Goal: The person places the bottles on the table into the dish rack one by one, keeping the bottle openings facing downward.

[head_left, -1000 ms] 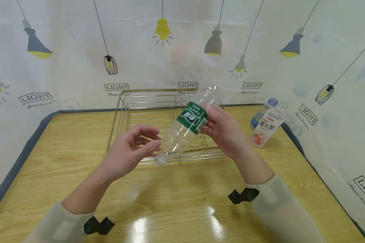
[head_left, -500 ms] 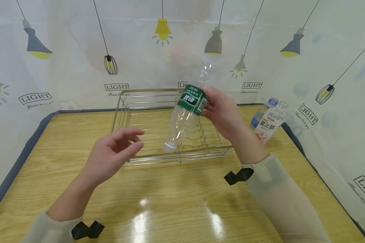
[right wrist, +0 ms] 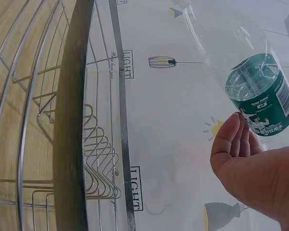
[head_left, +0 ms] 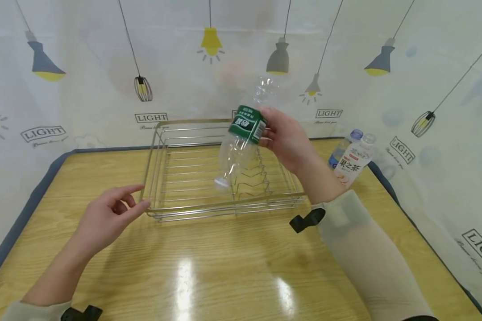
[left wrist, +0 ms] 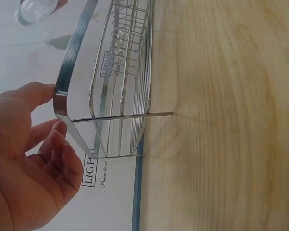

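My right hand [head_left: 285, 140] grips a clear plastic bottle [head_left: 237, 156] by its green label, also seen in the right wrist view. The bottle is tilted upside down, its white-capped end [head_left: 222, 183] low and its base up and away. In the head view it overlaps the middle of a metal wire dish rack [head_left: 193, 207]; the right wrist view shows it above the rim. My left hand [head_left: 106, 218] is at the rack's front left corner. In the left wrist view its thumb [left wrist: 36, 94] comes right at the flat rim, with the other fingers loosely bent beside it.
Two more bottles stand at the back right of the wooden table [head_left: 233, 258]: one with a blue label [head_left: 337, 154] and one with a fruit-printed white label [head_left: 351, 165]. A lamp-printed cloth [head_left: 176, 58] rises behind the table and along its sides.
My left hand has moved left, away from the bottle's capped end to the rack's corner. My right hand has carried the bottle up and back, from over the rack's front edge to over its middle.
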Demonstrator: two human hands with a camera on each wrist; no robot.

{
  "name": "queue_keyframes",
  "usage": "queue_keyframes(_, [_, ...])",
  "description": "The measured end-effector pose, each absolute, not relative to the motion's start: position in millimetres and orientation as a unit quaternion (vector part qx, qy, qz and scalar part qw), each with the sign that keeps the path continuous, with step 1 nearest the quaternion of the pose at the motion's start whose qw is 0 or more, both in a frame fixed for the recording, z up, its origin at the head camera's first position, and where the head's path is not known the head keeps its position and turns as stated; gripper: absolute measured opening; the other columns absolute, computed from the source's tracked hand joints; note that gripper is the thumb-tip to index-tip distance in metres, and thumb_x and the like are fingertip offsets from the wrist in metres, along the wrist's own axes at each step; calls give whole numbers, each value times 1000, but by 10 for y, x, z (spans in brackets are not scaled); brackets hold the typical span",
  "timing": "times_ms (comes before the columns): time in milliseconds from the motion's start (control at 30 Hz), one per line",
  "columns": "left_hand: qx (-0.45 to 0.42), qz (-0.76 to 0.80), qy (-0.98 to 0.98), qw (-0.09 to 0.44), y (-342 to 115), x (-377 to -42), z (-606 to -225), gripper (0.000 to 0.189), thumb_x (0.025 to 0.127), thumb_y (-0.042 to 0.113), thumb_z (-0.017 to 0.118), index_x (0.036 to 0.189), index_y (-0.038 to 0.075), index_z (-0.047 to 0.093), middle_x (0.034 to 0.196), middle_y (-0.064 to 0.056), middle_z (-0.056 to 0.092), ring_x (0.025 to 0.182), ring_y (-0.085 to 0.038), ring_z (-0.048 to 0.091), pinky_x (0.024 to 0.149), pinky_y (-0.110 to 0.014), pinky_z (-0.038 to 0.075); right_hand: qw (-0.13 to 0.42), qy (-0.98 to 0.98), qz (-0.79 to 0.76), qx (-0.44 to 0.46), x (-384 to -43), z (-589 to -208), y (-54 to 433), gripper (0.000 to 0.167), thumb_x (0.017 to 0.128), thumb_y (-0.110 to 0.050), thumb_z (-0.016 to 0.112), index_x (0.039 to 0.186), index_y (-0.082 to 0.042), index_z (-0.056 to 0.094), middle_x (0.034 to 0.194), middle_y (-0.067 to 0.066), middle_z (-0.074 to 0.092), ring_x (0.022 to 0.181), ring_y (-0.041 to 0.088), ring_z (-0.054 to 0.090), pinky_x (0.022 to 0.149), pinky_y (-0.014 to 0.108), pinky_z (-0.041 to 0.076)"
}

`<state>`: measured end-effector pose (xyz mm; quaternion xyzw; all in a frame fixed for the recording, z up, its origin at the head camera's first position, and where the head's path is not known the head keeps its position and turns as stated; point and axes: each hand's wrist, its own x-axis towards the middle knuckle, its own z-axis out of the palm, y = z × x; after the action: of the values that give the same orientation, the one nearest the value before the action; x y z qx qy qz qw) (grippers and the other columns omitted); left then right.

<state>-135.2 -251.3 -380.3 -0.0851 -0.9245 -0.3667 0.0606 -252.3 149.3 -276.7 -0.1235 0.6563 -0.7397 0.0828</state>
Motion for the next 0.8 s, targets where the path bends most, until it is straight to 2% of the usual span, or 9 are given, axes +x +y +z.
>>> queue_keyframes(267, [-66,-371,-925,51,-2509,-1350,-3838,52,107,39,74,151,12,67,102,-7,69,73,-9,59,58,-28,49,80,642,-754,-113,-2727,-2736,1367,35,116,-38,55,131,-8,66,112,5,70,93,17,61,83,26,56])
queue_keyframes(500, [-42,-390,-919,48,-2491,-1347,-3883,52,106,39,75,151,14,66,105,-8,71,74,-8,60,57,-28,49,80,651,-746,-116,-2961,-2639,1149,37,114,-38,60,136,-8,67,119,9,70,97,19,65,84,27,58])
queue_keyframes(633, [-39,-400,-915,45,-2490,-1356,-3898,51,106,40,75,150,15,67,106,-7,70,75,-9,59,57,-28,49,78,667,-731,-118,-3123,-2644,992,40,112,-39,63,140,-10,66,124,9,71,103,20,67,89,28,59])
queue_keyframes(800, [-32,-417,-907,43,-2476,-1342,-3909,51,106,41,75,150,17,67,105,-7,70,74,-11,59,56,-29,48,79,702,-697,-128,-3308,-2663,762,44,110,-45,67,140,-13,67,123,5,73,109,23,67,98,37,58])
